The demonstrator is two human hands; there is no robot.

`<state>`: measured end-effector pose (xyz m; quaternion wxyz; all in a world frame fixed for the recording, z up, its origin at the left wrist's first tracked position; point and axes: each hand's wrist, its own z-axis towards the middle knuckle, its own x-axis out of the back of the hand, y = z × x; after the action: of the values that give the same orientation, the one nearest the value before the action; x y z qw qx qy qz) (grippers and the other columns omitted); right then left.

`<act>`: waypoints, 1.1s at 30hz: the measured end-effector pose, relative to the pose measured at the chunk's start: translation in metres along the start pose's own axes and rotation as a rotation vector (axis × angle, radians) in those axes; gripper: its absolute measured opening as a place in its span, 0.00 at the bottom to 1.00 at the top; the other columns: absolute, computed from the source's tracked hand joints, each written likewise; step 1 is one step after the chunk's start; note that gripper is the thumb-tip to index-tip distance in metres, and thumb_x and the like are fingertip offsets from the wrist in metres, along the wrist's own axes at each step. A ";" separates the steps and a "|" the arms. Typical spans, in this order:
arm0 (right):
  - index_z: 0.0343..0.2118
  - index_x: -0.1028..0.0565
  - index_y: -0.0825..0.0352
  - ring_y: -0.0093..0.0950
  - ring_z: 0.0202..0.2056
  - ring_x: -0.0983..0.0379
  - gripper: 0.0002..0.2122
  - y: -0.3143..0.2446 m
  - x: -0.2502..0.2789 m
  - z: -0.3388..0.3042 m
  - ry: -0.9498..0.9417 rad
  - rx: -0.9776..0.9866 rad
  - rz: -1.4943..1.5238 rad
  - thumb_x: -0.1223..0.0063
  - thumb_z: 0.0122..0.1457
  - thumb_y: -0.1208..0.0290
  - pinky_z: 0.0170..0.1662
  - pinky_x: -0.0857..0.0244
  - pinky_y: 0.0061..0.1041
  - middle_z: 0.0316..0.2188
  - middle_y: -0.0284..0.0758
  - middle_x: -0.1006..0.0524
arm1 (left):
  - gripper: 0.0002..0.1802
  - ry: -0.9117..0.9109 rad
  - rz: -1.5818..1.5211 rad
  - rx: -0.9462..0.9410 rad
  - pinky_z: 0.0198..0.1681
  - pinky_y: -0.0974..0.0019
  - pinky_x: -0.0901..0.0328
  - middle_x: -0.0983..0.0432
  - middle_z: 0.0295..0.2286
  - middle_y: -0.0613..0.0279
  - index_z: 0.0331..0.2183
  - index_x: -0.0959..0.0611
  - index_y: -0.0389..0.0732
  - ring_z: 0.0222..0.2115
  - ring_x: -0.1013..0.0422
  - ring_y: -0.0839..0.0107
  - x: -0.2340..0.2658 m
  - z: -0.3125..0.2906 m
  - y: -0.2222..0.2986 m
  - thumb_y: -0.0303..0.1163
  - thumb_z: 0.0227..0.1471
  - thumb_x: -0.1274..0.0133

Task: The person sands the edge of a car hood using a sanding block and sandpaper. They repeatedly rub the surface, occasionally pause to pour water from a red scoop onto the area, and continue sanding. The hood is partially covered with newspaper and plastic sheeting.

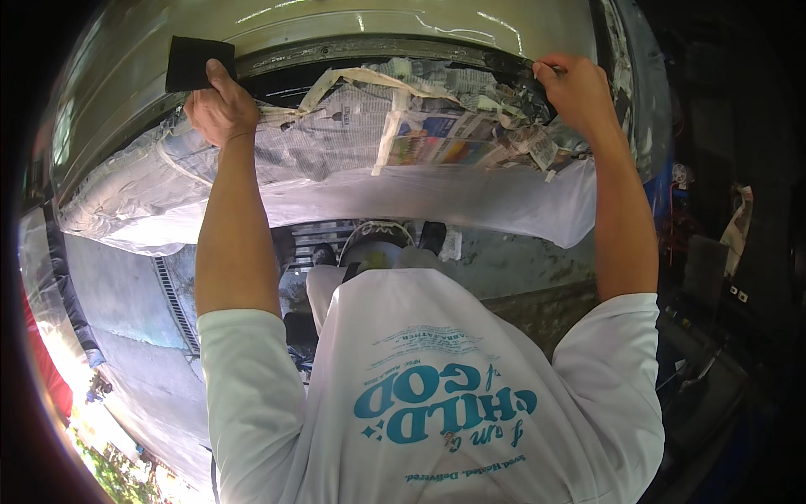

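My left hand (222, 113) is closed on a matte black square sheet that looks like sandpaper (188, 65), its thumb lying over the sheet's lower right edge. The sheet rests against a curved, glossy grey-beige vehicle panel (395, 25). At the right end of the dark trim strip (361, 52), my right hand (579, 91) is closed in a pinch; whatever lies between its fingertips is too small to make out. Between the hands, newspaper masking (336, 134) and strips of pale tape (357, 76) cover the part below the strip.
Translucent plastic sheeting (470, 197) hangs under the newspaper. A round bucket (374, 244) stands on the floor by my feet. A drain grate (175, 302) runs along the concrete floor at left. Dark clutter fills the right side.
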<state>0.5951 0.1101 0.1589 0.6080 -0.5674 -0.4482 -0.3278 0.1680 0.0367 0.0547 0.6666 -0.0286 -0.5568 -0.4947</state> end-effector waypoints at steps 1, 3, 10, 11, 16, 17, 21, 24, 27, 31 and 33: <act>0.38 0.17 0.67 0.45 0.29 0.22 0.12 0.004 -0.005 -0.004 0.033 0.014 0.011 0.43 0.59 0.65 0.38 0.30 0.39 0.25 0.49 0.20 | 0.33 -0.022 0.015 0.002 0.55 0.52 0.40 0.18 0.35 0.50 0.36 0.13 0.39 0.48 0.32 0.48 -0.001 0.001 0.000 0.54 0.63 0.64; 0.38 0.17 0.67 0.47 0.30 0.22 0.11 0.005 -0.011 -0.008 0.076 0.017 0.019 0.44 0.59 0.65 0.39 0.30 0.40 0.25 0.50 0.20 | 0.31 0.003 -0.002 0.004 0.54 0.52 0.39 0.18 0.35 0.50 0.38 0.13 0.39 0.48 0.32 0.47 -0.001 0.000 0.000 0.53 0.63 0.64; 0.38 0.18 0.66 0.50 0.32 0.22 0.11 -0.003 -0.014 -0.011 0.064 0.049 -0.121 0.45 0.61 0.64 0.39 0.30 0.42 0.26 0.49 0.20 | 0.29 0.192 -0.045 -0.212 0.53 0.51 0.39 0.18 0.34 0.50 0.38 0.14 0.39 0.43 0.29 0.44 -0.016 -0.001 -0.021 0.50 0.64 0.63; 0.38 0.18 0.66 0.50 0.32 0.22 0.11 -0.002 -0.012 -0.009 0.054 0.078 -0.142 0.45 0.61 0.64 0.39 0.30 0.42 0.26 0.49 0.19 | 0.29 0.164 -0.001 -0.207 0.52 0.51 0.39 0.18 0.34 0.50 0.37 0.14 0.39 0.43 0.29 0.45 -0.018 0.000 -0.024 0.49 0.64 0.63; 0.38 0.18 0.66 0.50 0.32 0.22 0.11 -0.003 -0.009 -0.009 0.031 0.059 -0.083 0.45 0.61 0.64 0.39 0.29 0.40 0.27 0.49 0.19 | 0.30 0.038 0.060 -0.115 0.50 0.50 0.38 0.18 0.33 0.50 0.34 0.14 0.37 0.43 0.29 0.46 -0.007 0.002 -0.013 0.50 0.63 0.64; 0.38 0.18 0.67 0.50 0.32 0.22 0.11 -0.002 -0.009 -0.010 0.028 0.056 -0.078 0.45 0.61 0.64 0.39 0.29 0.40 0.27 0.49 0.19 | 0.30 0.042 0.027 -0.121 0.50 0.50 0.38 0.18 0.33 0.49 0.34 0.14 0.37 0.43 0.29 0.45 -0.006 0.002 -0.014 0.50 0.63 0.64; 0.38 0.18 0.67 0.50 0.33 0.22 0.12 -0.001 -0.011 -0.012 0.070 0.023 -0.025 0.45 0.60 0.64 0.40 0.29 0.40 0.28 0.49 0.19 | 0.33 0.019 -0.038 -0.042 0.51 0.50 0.38 0.18 0.33 0.48 0.33 0.14 0.36 0.43 0.29 0.45 0.005 -0.001 0.000 0.52 0.63 0.64; 0.38 0.18 0.67 0.51 0.33 0.22 0.11 -0.005 -0.016 -0.011 0.093 0.025 -0.067 0.45 0.60 0.65 0.41 0.29 0.42 0.28 0.49 0.19 | 0.34 -0.017 0.003 -0.004 0.52 0.51 0.39 0.18 0.34 0.47 0.33 0.14 0.36 0.44 0.30 0.47 0.003 -0.001 -0.002 0.55 0.64 0.65; 0.37 0.18 0.66 0.51 0.33 0.22 0.11 -0.011 -0.017 -0.007 0.088 0.029 -0.205 0.46 0.60 0.65 0.42 0.28 0.44 0.29 0.49 0.19 | 0.36 0.071 -0.059 -0.025 0.54 0.52 0.41 0.18 0.34 0.47 0.33 0.14 0.36 0.45 0.30 0.48 -0.005 -0.005 0.004 0.56 0.64 0.65; 0.39 0.18 0.64 0.51 0.35 0.22 0.11 -0.026 0.000 0.014 -0.093 0.152 -0.430 0.46 0.60 0.63 0.42 0.29 0.43 0.32 0.49 0.19 | 0.35 0.041 -0.011 -0.009 0.54 0.51 0.41 0.18 0.35 0.47 0.34 0.13 0.36 0.45 0.31 0.47 0.001 -0.004 0.005 0.56 0.63 0.65; 0.41 0.18 0.63 0.51 0.36 0.23 0.12 -0.029 0.007 0.014 -0.113 0.179 -0.448 0.46 0.61 0.63 0.42 0.30 0.41 0.32 0.49 0.19 | 0.35 0.079 -0.097 -0.042 0.55 0.51 0.40 0.19 0.36 0.46 0.35 0.13 0.36 0.46 0.31 0.46 0.006 -0.007 0.005 0.56 0.63 0.65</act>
<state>0.5689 0.1202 0.1759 0.5419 -0.4154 -0.6233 -0.3811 0.1756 0.0313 0.0590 0.6626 0.0043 -0.5203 -0.5387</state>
